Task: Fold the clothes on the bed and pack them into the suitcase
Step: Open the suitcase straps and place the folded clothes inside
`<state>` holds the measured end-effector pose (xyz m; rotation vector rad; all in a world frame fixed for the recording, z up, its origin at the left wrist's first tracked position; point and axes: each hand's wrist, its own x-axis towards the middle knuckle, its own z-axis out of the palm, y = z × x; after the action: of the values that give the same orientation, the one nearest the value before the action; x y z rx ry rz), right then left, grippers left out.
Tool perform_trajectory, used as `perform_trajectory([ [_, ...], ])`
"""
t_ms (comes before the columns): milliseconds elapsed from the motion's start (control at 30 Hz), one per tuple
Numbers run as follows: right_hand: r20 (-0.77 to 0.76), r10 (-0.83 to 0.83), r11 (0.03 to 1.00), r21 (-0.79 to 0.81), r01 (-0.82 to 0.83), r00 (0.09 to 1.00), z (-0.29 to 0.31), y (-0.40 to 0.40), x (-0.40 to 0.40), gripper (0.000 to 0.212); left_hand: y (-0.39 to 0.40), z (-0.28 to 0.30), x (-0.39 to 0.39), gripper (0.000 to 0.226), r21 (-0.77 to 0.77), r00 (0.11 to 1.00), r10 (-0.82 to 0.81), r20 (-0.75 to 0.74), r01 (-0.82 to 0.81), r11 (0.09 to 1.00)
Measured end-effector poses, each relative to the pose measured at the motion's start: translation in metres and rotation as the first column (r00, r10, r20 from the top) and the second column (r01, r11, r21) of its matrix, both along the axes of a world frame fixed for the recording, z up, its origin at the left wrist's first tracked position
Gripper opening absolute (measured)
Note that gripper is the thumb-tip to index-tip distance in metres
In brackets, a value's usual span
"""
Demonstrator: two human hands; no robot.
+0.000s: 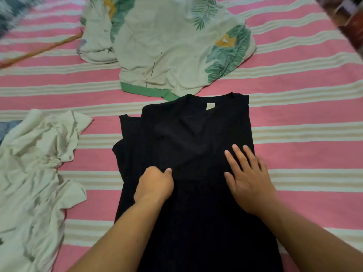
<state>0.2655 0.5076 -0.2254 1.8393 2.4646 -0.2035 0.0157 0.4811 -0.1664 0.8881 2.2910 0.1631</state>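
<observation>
Flat on the pink-and-cream striped bed sheet [294,79] lies a black shirt [186,138], neck end away from the person, a small pale label [210,106] showing inside the collar and its left side partly folded inward. Both hands are on it: the left hand [154,185] has its fingers curled and its thumb pinching a bit of the dark cloth near the middle of the garment, while the right hand [249,181] rests palm down on the shirt's right side with fingers straight and a little spread. Just beyond the collar, touching it, sits a pale leaf-printed garment [172,46] with a green hem, loosely heaped. Well to the left a crumpled whitish garment [37,169] lies in a rumpled pile on the sheet
</observation>
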Motion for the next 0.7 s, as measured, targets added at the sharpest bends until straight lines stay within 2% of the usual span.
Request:
perform_trajectory([
  [67, 0.002, 0.002, 1.0, 0.004, -0.002, 1.0, 0.0, 0.0, 0.0, 0.064, -0.005, -0.003, -0.005, 0.025, -0.002, 0.981, 0.12, 0.151, -0.121, 0.993],
  [133, 0.004, 0.007, 1.0, 0.011, -0.007, 1.0, 0.0, 0.0, 0.001, 0.064, -0.014, 0.002, -0.005, 0.027, -0.102, 0.969, 0.101, 0.225, -0.08, 0.992],
  [200, -0.008, 0.011, 1.0, 0.019, -0.011, 1.0, 0.0, 0.0, 0.001, 0.064, -0.01, 0.008, -0.007, 0.043, -0.16, 0.986, 0.005, 0.164, 0.022, 0.987],
  [267, -0.016, 0.01, 1.0, 0.027, -0.009, 1.0, -0.002, -0.001, 0.001, 0.063, 0.012, 0.01, -0.015, 0.051, -0.062, 0.999, -0.042, -0.012, 0.041, 0.997],
  [333, -0.02, 0.012, 0.999, 0.031, -0.011, 1.0, -0.002, 0.0, 0.002, 0.063, 0.045, 0.01, -0.026, 0.057, 0.085, 0.998, 0.059, -0.031, -0.056, 0.995],
  [367, -0.028, 0.016, 0.999, 0.036, -0.015, 0.999, -0.004, 0.0, 0.003, 0.063, 0.06, 0.009, -0.031, 0.06, 0.136, 0.992, 0.121, 0.032, -0.124, 0.983],
  [433, -0.042, 0.021, 0.999, 0.043, -0.019, 0.999, -0.004, 0.0, 0.004, 0.063, 0.082, 0.007, -0.039, 0.056, 0.198, 0.937, 0.239, 0.256, -0.293, 0.936],
  [533, -0.063, 0.023, 0.999, 0.026, -0.022, 0.998, -0.004, -0.001, 0.002, 0.064, 0.095, 0.014, -0.045, 0.029, 0.116, 0.755, 0.306, 0.58, -0.448, 0.886],
  [600, -0.098, -0.014, 1.0, -0.005, 0.013, 0.995, 0.004, 0.0, -0.001, 0.067, 0.098, 0.016, -0.05, 0.01, 0.033, 0.68, 0.325, 0.657, -0.456, 0.889],
  [667, -0.166, -0.039, 0.998, 0.035, 0.046, 0.985, 0.024, -0.003, -0.015, 0.07, 0.098, 0.013, -0.057, 0.008, 0.055, 0.692, 0.306, 0.654, -0.447, 0.893],
  [700, -0.221, 0.034, 0.991, 0.134, -0.005, 0.975, 0.035, -0.008, -0.028, 0.068, 0.097, 0.011, -0.06, 0.004, 0.09, 0.712, 0.29, 0.639, -0.443, 0.892],
])
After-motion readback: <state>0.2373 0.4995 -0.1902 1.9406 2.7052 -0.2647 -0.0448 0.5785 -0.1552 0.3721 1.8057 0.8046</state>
